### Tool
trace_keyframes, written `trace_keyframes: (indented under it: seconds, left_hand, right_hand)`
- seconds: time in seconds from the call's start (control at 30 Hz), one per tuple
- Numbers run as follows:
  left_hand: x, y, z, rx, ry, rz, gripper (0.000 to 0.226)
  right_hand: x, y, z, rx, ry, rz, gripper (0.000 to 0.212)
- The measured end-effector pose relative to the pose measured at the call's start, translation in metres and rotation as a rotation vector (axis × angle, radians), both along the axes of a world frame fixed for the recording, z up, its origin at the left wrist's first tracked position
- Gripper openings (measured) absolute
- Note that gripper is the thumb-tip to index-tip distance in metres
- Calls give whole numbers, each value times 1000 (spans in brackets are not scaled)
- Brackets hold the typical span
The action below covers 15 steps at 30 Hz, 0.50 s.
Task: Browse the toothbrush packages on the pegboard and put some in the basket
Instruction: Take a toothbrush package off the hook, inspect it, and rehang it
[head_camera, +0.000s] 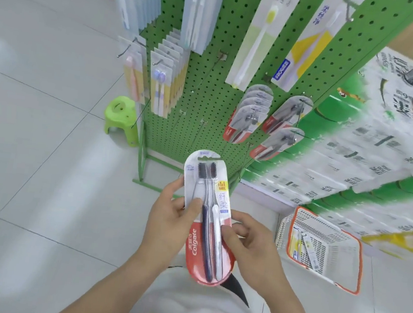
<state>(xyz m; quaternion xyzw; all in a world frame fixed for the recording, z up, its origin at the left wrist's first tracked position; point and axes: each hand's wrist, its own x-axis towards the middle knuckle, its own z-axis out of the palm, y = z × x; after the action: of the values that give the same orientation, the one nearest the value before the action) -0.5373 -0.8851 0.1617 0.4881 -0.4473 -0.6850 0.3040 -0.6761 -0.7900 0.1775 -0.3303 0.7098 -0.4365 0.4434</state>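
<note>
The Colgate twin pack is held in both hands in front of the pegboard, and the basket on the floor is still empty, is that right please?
Not quite: the head view shows the basket already holds toothbrush packages. The Colgate twin pack is indeed held by the left hand and right hand before the pegboard.

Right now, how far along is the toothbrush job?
Partly done. The basket on the floor already holds at least one toothbrush pack. In hand: a red two-brush pack, gripped by the left hand and the right hand in front of the pegboard. Left: drop it in the basket, and maybe pick more from the packs still hanging.
</note>
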Motion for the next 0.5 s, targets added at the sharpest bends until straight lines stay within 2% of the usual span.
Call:
trace_keyframes:
  seconds: [0.13, 0.23, 0.3, 0.4, 0.5]
  left_hand:
    - [-9, 7, 1, -10, 48, -255, 44]
    - [-22, 12, 1, -66, -100, -278, 48]
    - [-33, 12, 1, -144, -214, -273, 49]
    - [-50, 8, 3, -166, -231, -447, 73]
    - [-75, 6, 6, -163, -187, -617, 104]
  right_hand:
    - [-11, -6, -8, -128, -65, -188, 25]
    - [-24, -3, -13, -131, -113, -198, 28]
    - [-34, 2, -14, -129, -168, -132, 40]
    - [-56, 9, -19, -145, -204, -82, 59]
    - [-88, 10, -25, -128, -217, -111, 59]
